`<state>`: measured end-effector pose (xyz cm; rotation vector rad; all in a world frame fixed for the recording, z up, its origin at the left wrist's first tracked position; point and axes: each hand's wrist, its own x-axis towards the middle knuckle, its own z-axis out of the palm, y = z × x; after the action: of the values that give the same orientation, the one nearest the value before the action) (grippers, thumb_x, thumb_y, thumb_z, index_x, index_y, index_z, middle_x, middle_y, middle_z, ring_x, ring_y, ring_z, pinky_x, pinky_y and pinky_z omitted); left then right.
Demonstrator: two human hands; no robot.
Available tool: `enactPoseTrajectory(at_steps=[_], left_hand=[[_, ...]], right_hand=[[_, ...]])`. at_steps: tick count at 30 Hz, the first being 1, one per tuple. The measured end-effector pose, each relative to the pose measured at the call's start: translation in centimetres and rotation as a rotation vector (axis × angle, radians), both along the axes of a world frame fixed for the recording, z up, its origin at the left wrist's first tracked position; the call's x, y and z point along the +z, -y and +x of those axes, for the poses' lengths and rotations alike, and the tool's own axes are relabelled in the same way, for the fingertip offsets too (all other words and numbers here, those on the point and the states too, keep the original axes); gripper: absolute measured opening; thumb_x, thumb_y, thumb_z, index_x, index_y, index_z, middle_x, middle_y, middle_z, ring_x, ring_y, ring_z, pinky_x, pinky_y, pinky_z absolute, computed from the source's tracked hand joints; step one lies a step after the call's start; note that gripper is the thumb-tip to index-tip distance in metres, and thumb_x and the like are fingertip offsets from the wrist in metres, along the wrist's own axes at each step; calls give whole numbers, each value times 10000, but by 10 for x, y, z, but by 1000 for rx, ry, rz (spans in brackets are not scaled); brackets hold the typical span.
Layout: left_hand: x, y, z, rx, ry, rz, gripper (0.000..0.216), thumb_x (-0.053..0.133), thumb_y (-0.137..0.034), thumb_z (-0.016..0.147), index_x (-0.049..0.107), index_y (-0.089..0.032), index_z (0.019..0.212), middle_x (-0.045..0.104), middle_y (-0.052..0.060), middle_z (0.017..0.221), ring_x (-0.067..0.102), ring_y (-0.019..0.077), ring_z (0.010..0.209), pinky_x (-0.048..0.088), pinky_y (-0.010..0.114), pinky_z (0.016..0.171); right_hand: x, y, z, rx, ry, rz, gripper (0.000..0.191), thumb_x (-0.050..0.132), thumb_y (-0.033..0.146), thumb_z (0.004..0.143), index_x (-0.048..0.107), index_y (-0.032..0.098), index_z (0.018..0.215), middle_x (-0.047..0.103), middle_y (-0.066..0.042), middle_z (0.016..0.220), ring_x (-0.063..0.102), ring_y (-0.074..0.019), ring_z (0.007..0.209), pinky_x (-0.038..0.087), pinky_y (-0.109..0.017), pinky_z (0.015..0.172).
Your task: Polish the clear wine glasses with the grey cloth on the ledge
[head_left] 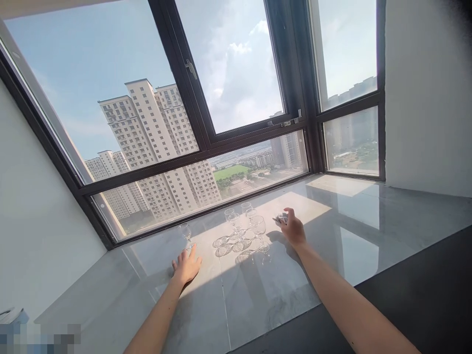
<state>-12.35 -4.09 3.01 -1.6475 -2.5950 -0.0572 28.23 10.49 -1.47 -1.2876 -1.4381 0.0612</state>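
Observation:
Several clear stemmed glasses stand upright in a cluster on the grey stone windowsill, the front one (258, 226) nearest to me. Another stemmed glass (185, 231) stands apart on the left. My left hand (187, 266) is low beside that glass, fingers spread, the index fingertip at its foot; whether it touches cannot be made out. To the right of the cluster, my right hand (294, 228) is closed around a small crumpled grey-white cloth (280, 218), partly hidden by the fingers.
A dark-framed window (206, 142) runs along the back of the sill (265, 285), which has a tile seam and bright sun patches. White walls (427, 98) flank both sides. A light-coloured object (14, 317) shows at the lower left, partly blurred out.

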Motion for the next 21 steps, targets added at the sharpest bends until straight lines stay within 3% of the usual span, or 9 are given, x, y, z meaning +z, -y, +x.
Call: enactPoseTrajectory(at_steps=[2,6,9,11,14,18,21], left_hand=[[0,18,26,-54,-13,35,603,308,-415,938,317,-273,1524,316,137,1565,269,327,1436,126,591,1147],[9,50,107,-524,25,48,587,376,-430,911,367,-358,1494,341,63,1560,265,309,1418,173,517,1150],[17,52,170,-762,102,12,629,433,-501,878,349,-405,1494,343,33,1554,278,327,1393,201,514,1137],[19,41,200,-796,122,4,677,465,-551,850,344,-398,1499,332,54,1555,292,350,1376,199,540,1129],[20,17,223,-746,136,-26,678,458,-559,844,372,-371,1490,333,78,1551,303,368,1363,202,567,1117],[21,4,225,-701,141,-79,605,419,-519,855,446,-362,1438,386,54,1522,330,362,1343,235,552,1100],[23,20,217,-724,137,-71,613,429,-524,835,455,-378,1430,426,22,1499,342,348,1332,219,526,1115]], right_hand=[[1,0,-1,17,10,-11,362,464,217,823,470,211,1186,659,-48,780,612,-218,673,421,-281,595],[1,0,-2,45,15,-23,377,460,208,826,461,208,1203,659,-51,792,615,-220,689,428,-283,603],[1,1,-1,33,4,-12,376,458,212,828,458,206,1204,659,-51,803,617,-218,689,437,-290,613],[1,1,0,22,1,3,370,462,208,821,463,205,1191,664,-53,808,622,-219,690,443,-295,621],[2,1,-1,11,0,26,362,471,196,808,467,209,1169,673,-53,805,628,-219,688,447,-295,624],[3,1,-1,10,12,34,349,466,195,811,464,211,1159,673,-51,789,634,-224,693,446,-294,625],[4,1,-1,2,15,20,354,459,193,813,459,210,1167,666,-50,786,630,-226,692,441,-296,622]])
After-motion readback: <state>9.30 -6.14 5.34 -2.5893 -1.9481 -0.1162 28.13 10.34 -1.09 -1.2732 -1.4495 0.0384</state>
